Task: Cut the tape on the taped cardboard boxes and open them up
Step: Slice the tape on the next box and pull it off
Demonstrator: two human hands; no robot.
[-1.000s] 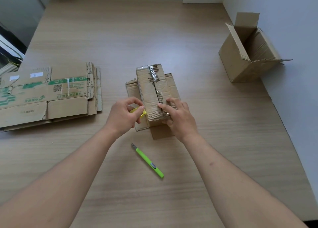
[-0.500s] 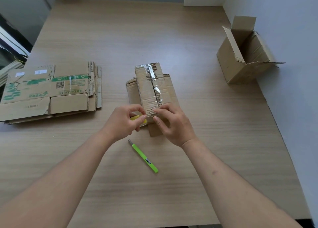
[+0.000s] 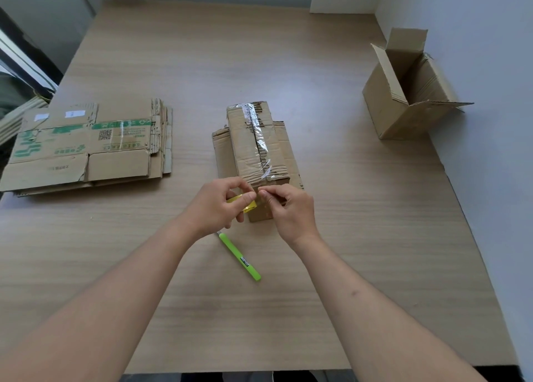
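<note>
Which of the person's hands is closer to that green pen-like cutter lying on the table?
Left. The left hand hovers just above the green cutter's tip; the right hand sits farther up-right.

I see a small brown taped cardboard box (image 3: 253, 145) lying flat at the centre of the wooden table, its long side running away from me. Clear tape (image 3: 258, 139), wrinkled and partly torn, runs lengthwise down the top seam. The box rests on flattened cardboard (image 3: 220, 153) that shows on both sides. A lime-green utility knife (image 3: 240, 257) lies on the table nearer me, slanted, apart from the box
</note>
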